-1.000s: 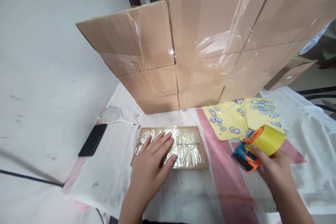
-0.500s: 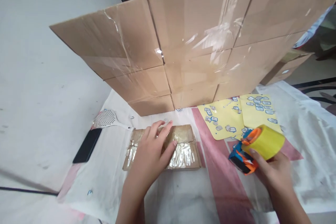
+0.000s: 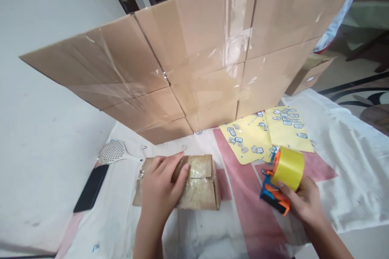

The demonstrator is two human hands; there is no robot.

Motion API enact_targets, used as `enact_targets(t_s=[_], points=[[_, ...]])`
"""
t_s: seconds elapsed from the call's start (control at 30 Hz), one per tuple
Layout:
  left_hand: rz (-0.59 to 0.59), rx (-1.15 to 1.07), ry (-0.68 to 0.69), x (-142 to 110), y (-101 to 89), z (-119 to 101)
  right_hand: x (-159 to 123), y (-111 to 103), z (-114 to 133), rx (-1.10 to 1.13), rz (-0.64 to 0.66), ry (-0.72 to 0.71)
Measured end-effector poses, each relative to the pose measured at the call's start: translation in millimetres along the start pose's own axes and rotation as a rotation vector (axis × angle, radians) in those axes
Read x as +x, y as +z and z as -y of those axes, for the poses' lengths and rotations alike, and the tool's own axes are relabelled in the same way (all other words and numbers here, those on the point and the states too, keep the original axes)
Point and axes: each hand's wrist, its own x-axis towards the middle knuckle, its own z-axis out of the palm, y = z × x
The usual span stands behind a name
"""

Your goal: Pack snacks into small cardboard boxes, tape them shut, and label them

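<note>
My left hand (image 3: 162,182) lies across the top of a small brown cardboard box (image 3: 200,190) on the table. Its fingers reach towards the box's far edge, with the thumb apart from them. Clear tape wraps the box, and the hand covers much of its left half. To the right, my right hand (image 3: 302,200) is closed around a tape dispenser (image 3: 275,198) with a blue and orange frame. A wide yellow roll of tape (image 3: 290,168) sits in it. The dispenser is held above the cloth, apart from the box.
A large taped cardboard panel (image 3: 209,93) stands upright behind the box. Yellow sheets with drawings (image 3: 288,129) lie at its foot on the right. On the left are a white slotted skimmer (image 3: 114,153) and a black phone-like slab (image 3: 91,188). A white and pink cloth (image 3: 243,214) covers the table.
The view has shifted, so most things sit further left. My right hand has turned the tape dispenser more upright. My left hand stays on the box, and more of the box's right side shows.
</note>
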Motion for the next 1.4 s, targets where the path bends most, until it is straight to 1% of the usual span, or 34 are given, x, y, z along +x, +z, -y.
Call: enact_targets(t_s=[0.07, 0.2, 0.27, 0.3, 0.33, 0.37, 0.4, 0.47, 0.5, 0.53, 0.57, 0.6, 0.63, 0.67, 0.7, 0.73, 0.8, 0.83, 0.87, 0.9, 0.93, 1.0, 1.1, 1.13, 1.2, 1.3, 1.37, 1.4], points=[[0.013, 0.038, -0.024, -1.4, 1.1, -0.7, 0.0, -0.3, 0.3, -0.03, 0.022, -0.04], [0.205, 0.07, -0.145, 3.2, 2.7, -6.0, 0.3, 0.6, -2.6, -0.043, 0.035, -0.125], [0.258, 0.079, -0.214, 5.3, 0.1, -8.2, 0.3, 1.7, -1.1, -0.033, 0.028, -0.163], [0.259, 0.09, -0.248, 5.6, -2.9, -9.4, 0.1, 2.2, 0.3, -0.028, 0.028, -0.174], [0.237, 0.104, -0.272, 5.0, -7.1, -11.4, -0.1, 2.7, 1.7, -0.021, 0.033, -0.178], [0.19, 0.111, -0.28, 3.6, -12.1, -14.8, -0.3, 2.9, 2.6, -0.011, 0.038, -0.175], [0.113, 0.097, -0.271, 1.0, -17.2, -20.7, -0.7, 2.9, 2.4, 0.002, 0.047, -0.164], [-0.068, -0.017, -0.209, -8.1, -23.9, -41.9, -1.5, 2.2, -1.9, 0.028, 0.062, -0.129], [-0.124, -0.125, -0.156, -14.6, -23.1, -57.7, -2.0, 1.5, -6.1, 0.043, 0.06, -0.113], [-0.14, -0.261, -0.099, -22.1, -18.3, -76.3, -2.5, 0.8, -10.9, 0.058, 0.044, -0.101], [-0.078, -0.411, -0.024, -30.1, -9.2, -96.6, -3.2, 0.1, -16.0, 0.074, 0.021, -0.095], [0.015, -0.561, 0.078, -38.1, 4.1, -117.0, -3.7, -0.4, -20.5, 0.1, -0.003, -0.086], [0.106, -0.688, 0.162, -45.4, 20.6, -136.0, -4.1, -0.6, -23.8, 0.138, -0.024, -0.067], [0.179, -0.763, 0.201, -51.3, 39.0, -152.1, -4.3, -0.4, -25.5, 0.186, -0.04, -0.035], [0.232, -0.804, 0.192, -55.4, 57.5, -164.2, -4.2, 0.1, -25.3, 0.238, -0.045, 0.01], [0.268, -0.828, 0.115, -57.6, 74.7, -171.9, -3.8, 1.0, -23.5, 0.288, -0.049, 0.06], [0.311, -0.819, -0.09, -56.1, 100.8, -174.3, -1.9, 3.5, -16.7, 0.35, -0.08, 0.135], [0.335, -0.796, -0.178, -53.0, 108.9, -170.8, -0.5, 4.9, -13.0, 0.36, -0.099, 0.15], [0.368, -0.766, -0.233, -48.6, 114.1, -165.8, 0.9, 6.3, -10.0, 0.365, -0.117, 0.153], [0.405, -0.734, -0.258, -43.3, 116.9, -160.3, 2.3, 7.5, -7.8, 0.37, -0.134, 0.149], [0.433, -0.712, -0.259, -37.6, 118.0, -155.7, 3.5, 8.4, -6.7, 0.377, -0.144, 0.143], [0.449, -0.723, -0.209, -26.5, 117.6, -151.7, 4.9, 9.3, -7.2, 0.399, -0.153, 0.13], [0.416, -0.792, -0.123, -15.8, 117.6, -159.5, 4.2, 8.3, -10.8, 0.458, -0.132, 0.086], [0.422, -0.81, -0.103, -14.2, 119.0, -164.0, 3.6, 7.4, -12.1, 0.473, -0.117, 0.061], [0.471, -0.841, -0.093, -13.4, 124.0, -172.3, 2.1, 4.9, -13.8, 0.454, -0.089, -0.001], [0.576, -0.941, -0.101, -14.4, 133.8, -178.0, 0.2, 1.1, -13.9, 0.323, -0.092, -0.078], [0.627, -1.022, -0.123, -16.3, 137.3, -178.0, -0.5, 0.5, -11.9, 0.284, -0.107, -0.082], [0.631, -1.046, -0.138, -17.9, 137.2, -177.9, -0.6, 1.3, -10.5, 0.294, -0.116, -0.067]])
